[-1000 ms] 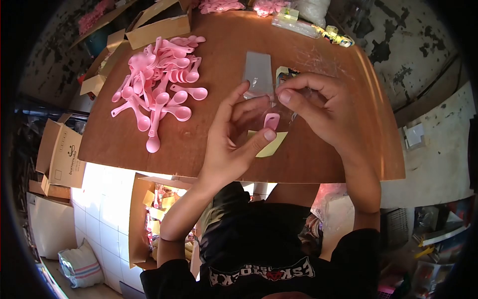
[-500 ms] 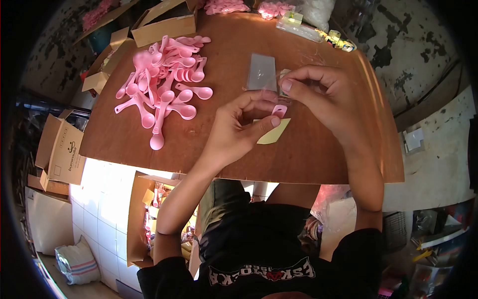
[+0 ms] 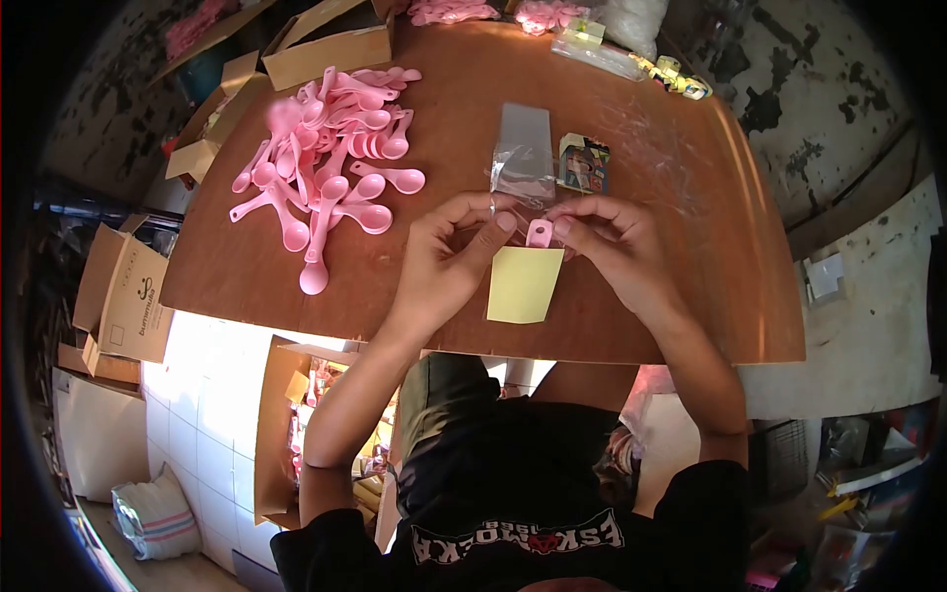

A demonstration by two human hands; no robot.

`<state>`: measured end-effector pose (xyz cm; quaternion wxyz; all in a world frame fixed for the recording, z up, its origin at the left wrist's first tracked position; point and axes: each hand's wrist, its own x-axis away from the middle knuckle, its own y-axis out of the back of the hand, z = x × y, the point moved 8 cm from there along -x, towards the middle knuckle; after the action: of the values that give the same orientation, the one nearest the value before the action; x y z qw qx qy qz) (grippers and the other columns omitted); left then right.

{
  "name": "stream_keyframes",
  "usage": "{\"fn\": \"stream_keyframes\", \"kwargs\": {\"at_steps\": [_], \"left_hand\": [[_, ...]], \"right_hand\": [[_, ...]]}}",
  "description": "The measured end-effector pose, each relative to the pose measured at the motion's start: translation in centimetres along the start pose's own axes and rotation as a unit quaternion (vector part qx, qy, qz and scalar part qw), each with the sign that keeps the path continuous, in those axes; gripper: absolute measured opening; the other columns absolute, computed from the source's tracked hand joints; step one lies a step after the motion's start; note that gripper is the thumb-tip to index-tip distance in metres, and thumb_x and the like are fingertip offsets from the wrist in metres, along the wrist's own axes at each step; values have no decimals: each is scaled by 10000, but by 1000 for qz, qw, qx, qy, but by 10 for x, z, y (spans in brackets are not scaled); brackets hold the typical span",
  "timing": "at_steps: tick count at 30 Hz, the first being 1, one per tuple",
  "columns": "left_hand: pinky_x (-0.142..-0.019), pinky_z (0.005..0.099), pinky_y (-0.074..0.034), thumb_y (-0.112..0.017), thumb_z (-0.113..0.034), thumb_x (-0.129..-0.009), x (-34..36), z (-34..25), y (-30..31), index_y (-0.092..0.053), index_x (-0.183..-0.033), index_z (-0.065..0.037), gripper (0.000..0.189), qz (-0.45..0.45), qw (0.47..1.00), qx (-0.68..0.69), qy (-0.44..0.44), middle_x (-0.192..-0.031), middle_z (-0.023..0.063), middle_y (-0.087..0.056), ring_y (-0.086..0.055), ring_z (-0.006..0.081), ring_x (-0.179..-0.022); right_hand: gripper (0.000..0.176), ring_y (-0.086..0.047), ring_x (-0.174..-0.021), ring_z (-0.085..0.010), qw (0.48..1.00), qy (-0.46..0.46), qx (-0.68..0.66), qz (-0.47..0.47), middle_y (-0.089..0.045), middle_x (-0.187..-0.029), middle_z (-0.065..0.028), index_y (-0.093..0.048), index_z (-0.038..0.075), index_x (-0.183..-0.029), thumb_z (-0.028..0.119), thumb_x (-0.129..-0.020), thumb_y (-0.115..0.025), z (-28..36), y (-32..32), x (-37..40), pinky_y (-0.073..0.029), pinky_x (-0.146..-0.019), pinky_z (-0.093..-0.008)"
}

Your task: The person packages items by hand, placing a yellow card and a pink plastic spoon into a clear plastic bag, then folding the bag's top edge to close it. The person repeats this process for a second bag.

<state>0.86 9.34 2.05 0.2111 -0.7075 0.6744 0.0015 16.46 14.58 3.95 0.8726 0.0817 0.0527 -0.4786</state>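
Note:
Between my two hands is a clear plastic bag, its edges hard to make out. A yellow card hangs below my fingers, and the pink handle end of a measuring spoon with a hole shows above it. My left hand is closed, thumb and fingers pinching the bag's left side. On the other side my right hand pinches the bag beside the handle end. Just beyond lie a stack of clear bags and small printed cards. The rest of the spoon is hidden.
A heap of pink measuring spoons covers the left of the brown table. Cardboard boxes stand beyond it. Plastic packs and a yellow strip lie at the back right. An open box sits below the table's front edge.
My right hand has come down from the printed cards, uncovering them. My left hand has shifted left and slightly down. The yellow card now hangs fully in view below my fingers.

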Motion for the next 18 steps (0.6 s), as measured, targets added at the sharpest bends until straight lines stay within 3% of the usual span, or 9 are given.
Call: {"fn": "stream_keyframes", "kwargs": {"at_steps": [2, 6, 8, 16, 18], "left_hand": [[-744, 229, -519, -632, -104, -939, -1, -1, 7, -653, -1080, 21, 190, -9, 997, -69, -19, -949, 67, -709, -636, 81, -878], [-682, 217, -536, -667, -167, -921, 0, 0, 9, -677, -1070, -23, 208, -12, 997, -78, -8, -965, 34, -701, -641, 66, -845], [-739, 245, -554, -623, -81, -938, 0, 0, 9, -678, -1079, 14, 179, -7, 995, -95, 27, -980, 74, -709, -647, 94, -881], [-804, 277, -576, -600, -23, -931, 0, 2, 12, -679, -1073, 32, 172, 51, 997, -61, 13, -1022, 102, -701, -660, 139, -926], [-810, 282, -575, -588, 6, -926, 0, 2, 11, -685, -1058, 34, 166, 63, 996, -70, 4, -1027, 107, -699, -660, 145, -934]], "right_hand": [[183, -644, -844, -103, 1000, 7, -3, 1, -685, -973, -78, -660, -32, -1051, 81, -908, -663, -2, 1, 0, -534, -715, -240], [165, -631, -825, -101, 999, 44, -7, -27, -678, -955, -77, -656, -23, -1042, 51, -896, -670, -5, 6, 0, -529, -717, -240], [164, -633, -826, -104, 999, 41, -25, -16, -677, -958, -80, -654, -23, -1044, 45, -895, -668, -8, 7, 1, -530, -721, -243], [120, -633, -870, -117, 998, 61, -5, 8, -673, -1001, -84, -682, -30, -1004, -11, -895, -637, -12, 12, 5, -525, -752, -245], [141, -626, -900, -120, 992, 122, 19, 39, -668, -992, -82, -699, -32, -972, -70, -876, -603, -4, 9, 7, -515, -777, -241]]}}
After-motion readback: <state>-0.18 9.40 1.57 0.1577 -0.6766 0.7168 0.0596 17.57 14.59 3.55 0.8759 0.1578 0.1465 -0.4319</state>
